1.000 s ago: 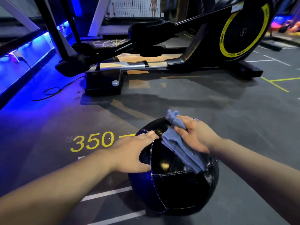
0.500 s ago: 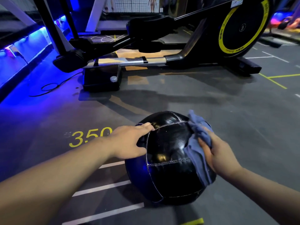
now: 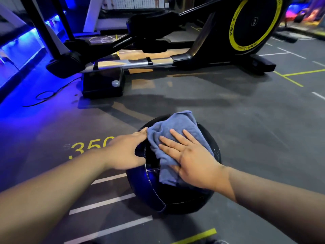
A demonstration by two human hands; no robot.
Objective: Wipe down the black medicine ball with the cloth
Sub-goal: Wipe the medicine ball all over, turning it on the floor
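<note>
Moved: cloth (image 3: 174, 138) and right hand (image 3: 191, 161) have swung from the ball's right flank onto its top.
Head view, ball (image 3: 175, 196): on the rubber floor (image 3: 246, 131), glossy stitched black leather, round.
Hands: right flat, pressing the soft cloth; left hand (image 3: 126, 152) cupping the ball's left side.
Handling: probably heavy and slick, so steady it by the sides.

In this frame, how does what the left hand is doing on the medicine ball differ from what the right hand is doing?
The left hand grips the bare side of the black medicine ball with curled fingers; the right hand lies flat with fingers spread. The left hand touches the ball's surface directly, while the right hand presses the blue cloth against the ball's top. The left hand sits at the cloth's edge, not on it. Both rest on the ball's upper half.
</note>
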